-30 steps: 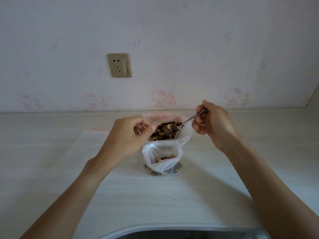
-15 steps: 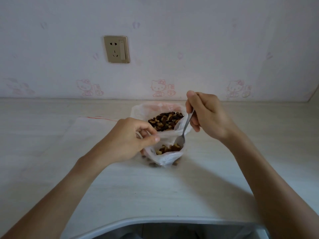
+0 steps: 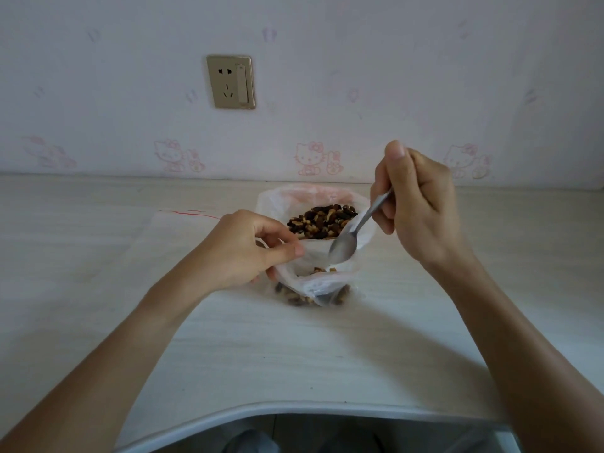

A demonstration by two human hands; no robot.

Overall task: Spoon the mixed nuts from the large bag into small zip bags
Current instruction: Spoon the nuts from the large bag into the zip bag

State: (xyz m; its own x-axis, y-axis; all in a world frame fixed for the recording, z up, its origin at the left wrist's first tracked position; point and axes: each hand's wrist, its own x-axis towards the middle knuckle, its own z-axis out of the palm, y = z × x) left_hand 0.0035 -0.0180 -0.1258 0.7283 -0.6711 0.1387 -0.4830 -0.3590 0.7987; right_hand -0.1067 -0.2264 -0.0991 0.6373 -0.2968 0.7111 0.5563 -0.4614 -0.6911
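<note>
- The curved near edge of the pale table is seen at the bottom of the view, with both bare forearms reaching over it toward the small bag.
- The small bag stands on the table roughly midway across, its mouth held wide; a few nuts are seen inside it, and more show through the clear plastic at its base.
- The left rim of the small bag is pinched by the left hand, thumb on the near side and fingers curled over the far side.
- Just above the small bag's mouth, the bowl of the spoon is held tilted downward, and no nuts can be made out in it.
- The spoon's handle is gripped by the right hand, which is raised to the right of the small bag with the fingers curled round the handle and the thumb pointing up.
- Directly behind the small bag and touching it, the large bag stands open, filled with dark and light mixed nuts.
- To the left of the small bag, a flat clear bag with a red line lies on the table, partly hidden by the left hand.
- On the wall beyond the small bag, pink cartoon cat stickers run in a row, and a socket plate is fixed higher up to the left.
</note>
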